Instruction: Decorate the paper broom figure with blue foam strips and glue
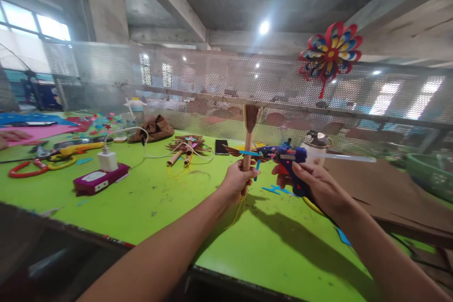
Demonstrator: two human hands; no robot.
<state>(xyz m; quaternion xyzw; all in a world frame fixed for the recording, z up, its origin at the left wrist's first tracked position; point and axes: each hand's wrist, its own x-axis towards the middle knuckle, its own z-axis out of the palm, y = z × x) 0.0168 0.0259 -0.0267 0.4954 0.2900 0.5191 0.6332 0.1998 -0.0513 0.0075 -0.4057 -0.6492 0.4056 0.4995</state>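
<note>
The left hand (238, 180) is closed in a fist around the lower part of a wooden stick (247, 147), holding it upright above the green desk (148, 203). A folded brown paper fan (251, 117) sits on the stick's top end, and a thin blue paper strip (248, 153) crosses the stick just above the fist. Yellow threads hang below the hand.

The right hand (316, 186) is wrapped around the grip of a blue glue gun (288, 155), fingers curled tight. The gun is level, its nozzle pointing left at the blue strip – whether the tip touches it I cannot tell. A clear glue stick (348, 157) juts out of the gun's back end to the right, and the gun's cord trails down under the wrist.

Behind the gun stands a white bottle (316, 144) with a dark lid. Further left on the desk lie 2 brown paper crafts on sticks (187, 145), a dark phone (221, 146), a white charger (107, 160) on a purple box (101, 180), and red scissors (23, 169). At the far left edge another person's hand (10, 137) rests by a pink sheet (38, 131). Brown cardboard (389, 186) covers the desk's right side, next to a green basket (430, 174). A perforated metal screen (212, 80) runs along the back – a red, blue and yellow pinwheel (331, 54) hangs on it.
</note>
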